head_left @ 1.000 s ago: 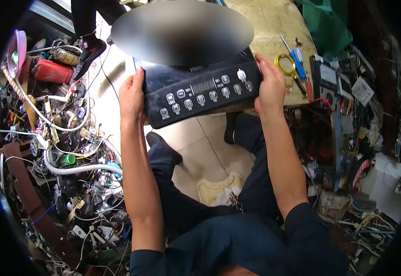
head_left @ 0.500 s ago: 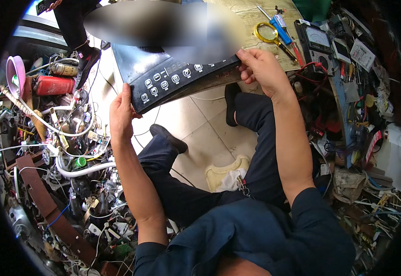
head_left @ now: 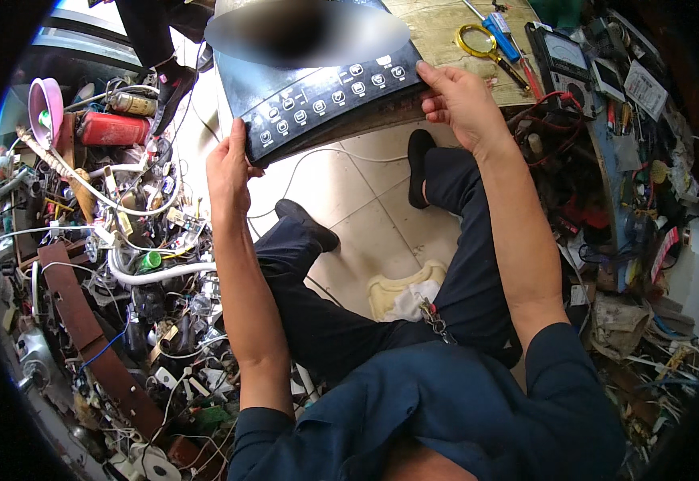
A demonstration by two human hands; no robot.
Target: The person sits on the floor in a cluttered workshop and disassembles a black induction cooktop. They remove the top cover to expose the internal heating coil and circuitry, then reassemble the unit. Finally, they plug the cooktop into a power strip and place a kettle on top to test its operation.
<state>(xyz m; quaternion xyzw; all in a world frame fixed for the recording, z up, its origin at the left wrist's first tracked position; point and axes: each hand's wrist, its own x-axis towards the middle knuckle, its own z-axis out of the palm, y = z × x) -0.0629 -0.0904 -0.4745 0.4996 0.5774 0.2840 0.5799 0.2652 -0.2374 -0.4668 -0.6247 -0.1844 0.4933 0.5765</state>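
I hold a flat black cooktop appliance (head_left: 317, 96) with a row of round buttons, tilted over the tiled floor in front of my knees. My left hand (head_left: 229, 172) grips its near left corner. My right hand (head_left: 462, 100) grips its near right corner, next to the wooden bench (head_left: 438, 32). A white cable hangs under the appliance. Its far part is blurred out.
A heap of wires, circuit boards and a red cylinder (head_left: 113, 128) fills the left. On the bench lie yellow-handled scissors (head_left: 478, 40), a blue screwdriver (head_left: 498, 36) and a multimeter (head_left: 566, 56). Cluttered parts line the right. Another person's leg (head_left: 153, 40) stands at the top left.
The appliance has swung from facing me flat to a steeper tilt, and moved up and to the right toward the bench. Both hands kept their hold on its corners.
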